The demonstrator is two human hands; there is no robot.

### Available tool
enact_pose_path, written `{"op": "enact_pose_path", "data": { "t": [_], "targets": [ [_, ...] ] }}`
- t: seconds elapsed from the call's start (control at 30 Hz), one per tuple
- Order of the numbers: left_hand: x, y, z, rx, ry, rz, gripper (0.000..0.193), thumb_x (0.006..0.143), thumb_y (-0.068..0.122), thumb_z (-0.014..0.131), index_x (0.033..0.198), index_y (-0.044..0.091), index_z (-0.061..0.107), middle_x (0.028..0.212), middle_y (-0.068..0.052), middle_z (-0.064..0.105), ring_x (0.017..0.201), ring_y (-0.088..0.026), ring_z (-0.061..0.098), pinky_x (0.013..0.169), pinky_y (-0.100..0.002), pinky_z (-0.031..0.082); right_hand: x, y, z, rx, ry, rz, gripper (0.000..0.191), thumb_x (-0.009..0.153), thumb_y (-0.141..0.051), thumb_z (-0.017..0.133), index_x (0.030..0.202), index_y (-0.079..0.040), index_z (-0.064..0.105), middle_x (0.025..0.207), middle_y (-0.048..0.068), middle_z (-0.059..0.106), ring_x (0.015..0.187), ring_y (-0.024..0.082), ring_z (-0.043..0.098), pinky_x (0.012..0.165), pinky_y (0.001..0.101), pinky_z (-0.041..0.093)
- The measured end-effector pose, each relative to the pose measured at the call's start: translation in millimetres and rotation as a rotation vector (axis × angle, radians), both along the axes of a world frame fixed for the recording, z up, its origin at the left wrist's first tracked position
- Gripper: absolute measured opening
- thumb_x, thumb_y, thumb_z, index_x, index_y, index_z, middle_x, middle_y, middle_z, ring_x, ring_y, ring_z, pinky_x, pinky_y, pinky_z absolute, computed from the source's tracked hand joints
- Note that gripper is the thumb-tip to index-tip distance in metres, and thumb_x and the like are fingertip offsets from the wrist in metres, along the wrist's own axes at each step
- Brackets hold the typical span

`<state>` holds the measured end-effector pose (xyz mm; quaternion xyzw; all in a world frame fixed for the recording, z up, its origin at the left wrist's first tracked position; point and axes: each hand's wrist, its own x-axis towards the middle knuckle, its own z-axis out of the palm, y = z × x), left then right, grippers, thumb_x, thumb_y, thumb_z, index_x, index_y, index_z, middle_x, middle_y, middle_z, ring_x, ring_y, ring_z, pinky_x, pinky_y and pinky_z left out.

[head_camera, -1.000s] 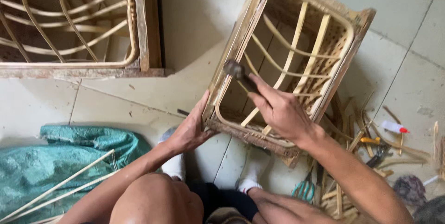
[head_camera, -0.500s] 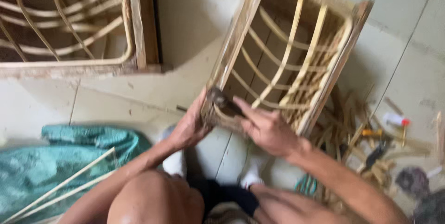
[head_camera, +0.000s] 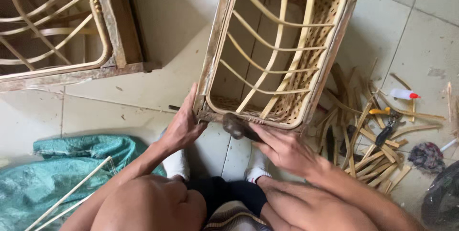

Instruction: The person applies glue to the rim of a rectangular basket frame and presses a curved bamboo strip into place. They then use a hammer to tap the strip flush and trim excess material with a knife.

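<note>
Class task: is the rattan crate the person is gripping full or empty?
Empty. Through the curved slats of the rattan crate only bare floor shows; the left hand grips its corner.

left hand (head_camera: 180, 128) grips rattan frame (head_camera: 277, 49) | right hand (head_camera: 287, 152) holds hammer (head_camera: 235, 126)

Soft, even daylight, faint shadows on the floor tiles (head_camera: 167, 1); motion blur smears the right hand (head_camera: 287, 152)
</note>
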<state>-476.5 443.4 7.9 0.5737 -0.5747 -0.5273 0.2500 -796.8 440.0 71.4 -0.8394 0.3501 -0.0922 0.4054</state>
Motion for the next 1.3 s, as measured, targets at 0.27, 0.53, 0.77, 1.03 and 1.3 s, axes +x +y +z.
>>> {"op": "enact_pose_path", "data": {
  "t": [0.27,0.53,0.77,1.03,1.3],
  "targets": [
    [-7.3,9.7,4.4,0.031,-0.049,0.024,0.100,0.080,0.003,0.070,0.162,0.001,0.013,0.162,-0.028,0.031,0.151,-0.042,0.032,0.121,-0.043,0.031,-55.2,31.1,7.7,0.044,0.032,-0.237,0.043,0.097,-0.013,0.069,0.137,-0.001,0.060,0.071,0.006,0.073,0.046,0.013,0.064,0.041,0.0290,0.056],
    [-14.7,9.6,16.3,0.014,-0.063,-0.003,0.102,0.078,0.003,0.069,0.162,0.004,0.011,0.162,-0.030,0.031,0.149,-0.042,0.034,0.119,-0.043,0.033,-65.7,46.5,-7.5,-0.181,0.046,-0.151,0.054,0.092,-0.017,0.074,0.140,0.002,0.058,0.079,0.014,0.073,0.054,0.021,0.065,0.047,0.0362,0.054],
    [-14.9,11.1,21.6,-0.338,-0.344,-0.046,0.110,0.072,0.016,0.078,0.158,-0.005,0.013,0.157,-0.042,0.025,0.144,-0.052,0.029,0.117,-0.050,0.028,-113.6,81.7,1.2,-0.159,0.036,-0.435,0.045,0.095,-0.013,0.070,0.137,-0.002,0.059,0.091,0.020,0.073,0.068,0.025,0.071,0.057,0.0360,0.057],
    [-29.7,-2.2,34.7,-0.825,-0.475,-0.487,0.060,0.088,0.024,0.080,0.139,0.002,0.059,0.127,-0.009,0.063,0.130,-0.026,0.056,0.119,-0.053,0.033,-114.8,114.2,12.1,-0.158,-0.046,-0.535,0.040,0.098,-0.007,0.068,0.136,0.002,0.060,0.111,0.024,0.075,0.090,0.026,0.077,0.072,0.0357,0.062],
    [-47.0,-7.5,40.7,-0.839,-0.453,-0.436,0.049,0.085,0.024,0.082,0.127,0.005,0.064,0.116,-0.007,0.067,0.118,-0.023,0.060,0.116,-0.051,0.036,-129.1,108.4,8.1,0.080,0.171,-0.895,0.034,0.093,-0.008,0.071,0.125,0.003,0.068,0.069,0.015,0.071,0.055,0.018,0.067,0.049,0.0333,0.054]
  ]
}}
